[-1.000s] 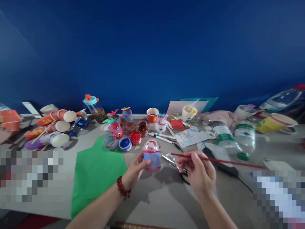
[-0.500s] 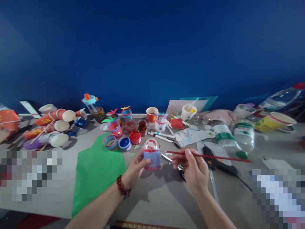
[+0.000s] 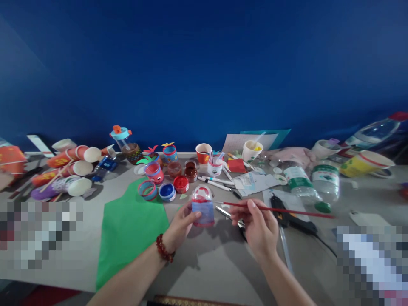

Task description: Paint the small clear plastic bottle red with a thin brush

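My left hand (image 3: 180,227) is closed round the side of a small clear plastic bottle piece (image 3: 203,212), painted blue with red bands and a domed end on top. Between the fingers of my right hand (image 3: 259,227) lies a thin red paintbrush (image 3: 296,211), its tip pointing left, close to the painted piece. Whether the tip touches it I cannot tell. Just behind stand open pots of red paint (image 3: 181,183) and blue paint (image 3: 167,191). Scissors (image 3: 225,212) lie partly under my right hand.
Green paper (image 3: 130,238) covers part of the table at left. A black glue gun (image 3: 295,221) with its cord lies right of my right hand, near plastic bottles (image 3: 298,180). Paper cups (image 3: 78,187) are piled at far left; markers (image 3: 215,182) lie behind.
Almost nothing differs. Both hands keep their holds, and the brush and the painted piece stay in nearly the same place.
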Action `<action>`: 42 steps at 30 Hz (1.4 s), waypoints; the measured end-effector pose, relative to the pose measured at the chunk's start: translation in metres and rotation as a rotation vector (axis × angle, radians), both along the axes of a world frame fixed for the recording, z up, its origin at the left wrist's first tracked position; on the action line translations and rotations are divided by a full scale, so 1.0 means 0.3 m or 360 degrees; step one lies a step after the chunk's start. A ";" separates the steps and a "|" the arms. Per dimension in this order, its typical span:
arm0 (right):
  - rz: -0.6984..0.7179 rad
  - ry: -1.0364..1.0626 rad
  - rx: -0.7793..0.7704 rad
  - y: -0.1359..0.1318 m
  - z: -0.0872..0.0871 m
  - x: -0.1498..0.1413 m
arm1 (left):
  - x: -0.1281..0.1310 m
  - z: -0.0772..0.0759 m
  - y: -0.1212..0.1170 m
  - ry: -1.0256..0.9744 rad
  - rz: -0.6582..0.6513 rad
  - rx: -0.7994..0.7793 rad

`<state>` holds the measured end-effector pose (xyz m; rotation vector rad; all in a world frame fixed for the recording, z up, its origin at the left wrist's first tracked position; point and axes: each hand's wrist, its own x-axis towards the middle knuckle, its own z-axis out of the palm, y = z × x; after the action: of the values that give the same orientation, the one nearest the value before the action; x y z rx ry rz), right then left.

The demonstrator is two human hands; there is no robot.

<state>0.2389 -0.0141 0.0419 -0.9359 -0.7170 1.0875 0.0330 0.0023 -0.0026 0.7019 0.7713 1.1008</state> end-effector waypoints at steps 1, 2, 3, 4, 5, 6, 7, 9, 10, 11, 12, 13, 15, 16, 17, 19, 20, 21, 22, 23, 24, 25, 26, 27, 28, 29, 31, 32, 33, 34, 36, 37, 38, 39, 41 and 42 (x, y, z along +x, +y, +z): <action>-0.0023 0.0010 0.0000 0.000 0.000 0.003 | 0.000 0.000 0.000 -0.0003 0.0002 0.0003; -0.0044 0.0021 0.0001 0.000 0.001 0.005 | 0.000 0.000 0.000 -0.0001 0.0004 0.0004; -0.0054 0.0029 0.0000 0.000 0.002 0.005 | -0.001 0.000 0.000 0.0002 0.0006 0.0003; -0.0054 0.0031 -0.0003 0.000 0.003 0.004 | -0.002 -0.001 0.000 0.0004 0.0005 -0.0001; -0.0047 0.0028 -0.0005 0.000 0.005 0.001 | -0.003 -0.002 0.000 0.0007 0.0004 -0.0006; -0.0034 0.0018 -0.0004 0.000 0.006 -0.003 | -0.005 -0.003 0.000 0.0009 -0.0002 -0.0010; -0.0019 0.0005 0.0000 0.000 0.007 -0.008 | -0.006 -0.004 -0.001 0.0013 -0.0008 -0.0014; 0.0006 -0.0019 0.0006 0.000 0.008 -0.014 | -0.007 -0.006 -0.001 0.0018 -0.0006 -0.0017; 0.0007 -0.0022 0.0003 0.001 0.008 -0.015 | -0.007 -0.006 -0.001 0.0020 -0.0003 -0.0018; -0.0001 -0.0019 -0.0002 0.001 0.008 -0.014 | -0.007 -0.006 0.000 0.0018 -0.0002 -0.0019; -0.0016 -0.0009 -0.0008 0.002 0.007 -0.011 | -0.006 -0.005 0.000 0.0013 -0.0002 -0.0018; -0.0037 0.0006 -0.0014 0.002 0.006 -0.008 | -0.005 -0.004 0.000 0.0008 -0.0004 -0.0015; -0.0074 0.0037 -0.0019 0.002 0.003 -0.002 | -0.003 -0.002 0.000 -0.0005 -0.0008 -0.0005; -0.0080 0.0047 -0.0021 0.002 0.002 0.000 | -0.002 -0.001 0.000 -0.0010 -0.0006 0.0000; -0.0077 0.0051 -0.0025 0.001 0.001 0.000 | -0.002 -0.001 0.000 -0.0011 -0.0002 0.0002; -0.0056 0.0040 -0.0037 0.001 -0.001 -0.002 | -0.002 -0.001 0.000 -0.0011 -0.0003 -0.0003; -0.0048 0.0029 -0.0042 0.002 -0.001 -0.004 | -0.002 -0.002 0.001 -0.0011 -0.0006 -0.0006; -0.0047 0.0018 -0.0046 0.003 -0.001 -0.005 | -0.003 -0.002 0.002 -0.0013 -0.0010 -0.0010; -0.0054 0.0011 -0.0046 0.004 0.000 -0.005 | -0.004 -0.002 0.002 -0.0015 -0.0012 -0.0013; -0.0067 0.0009 -0.0045 0.005 0.001 -0.004 | -0.004 -0.001 0.002 -0.0017 -0.0016 -0.0015; -0.0079 0.0012 -0.0044 0.007 0.001 -0.002 | -0.005 -0.001 0.002 -0.0019 -0.0019 -0.0017; -0.0088 0.0017 -0.0043 0.008 0.001 0.001 | -0.005 0.001 0.002 -0.0015 -0.0019 -0.0018; -0.0092 0.0024 -0.0044 0.008 0.001 0.003 | -0.006 0.002 0.002 -0.0009 -0.0017 -0.0019; -0.0094 0.0031 -0.0045 0.008 0.001 0.004 | -0.006 0.004 0.001 -0.0002 -0.0011 -0.0017; -0.0094 0.0036 -0.0045 0.008 0.000 0.004 | -0.005 0.005 0.000 0.0004 -0.0006 -0.0014; -0.0093 0.0037 -0.0047 0.008 -0.002 0.003 | -0.005 0.007 0.000 0.0010 0.0000 -0.0012; -0.0086 0.0030 -0.0052 0.007 -0.004 -0.001 | -0.003 0.009 -0.001 0.0018 0.0011 -0.0014; -0.0081 0.0023 -0.0058 0.008 -0.005 -0.002 | -0.003 0.010 -0.001 0.0019 0.0014 -0.0017; -0.0080 0.0018 -0.0064 0.009 -0.006 -0.003 | -0.002 0.011 -0.001 0.0020 0.0015 -0.0021; -0.0083 0.0017 -0.0071 0.010 -0.005 -0.002 | -0.002 0.011 -0.002 0.0021 0.0014 -0.0025; -0.0102 0.0028 -0.0076 0.012 -0.004 0.002 | -0.002 0.012 -0.002 0.0017 0.0008 -0.0031; -0.0114 0.0035 -0.0079 0.012 -0.002 0.004 | -0.002 0.012 -0.001 0.0011 0.0003 -0.0035; -0.0123 0.0042 -0.0081 0.011 0.000 0.006 | -0.002 0.011 -0.001 0.0003 0.0003 -0.0040; -0.0126 0.0046 -0.0081 0.010 0.001 0.007 | -0.002 0.010 -0.001 -0.0007 0.0007 -0.0044; -0.0115 0.0054 -0.0076 0.007 0.002 0.005 | -0.003 0.006 0.000 -0.0021 0.0020 -0.0049; -0.0100 0.0058 -0.0074 0.006 0.001 0.003 | -0.003 0.003 0.000 -0.0024 0.0024 -0.0049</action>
<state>0.2399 -0.0124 0.0423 -0.9693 -0.6308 1.0671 0.0320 0.0023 -0.0016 0.6624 0.7802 1.1045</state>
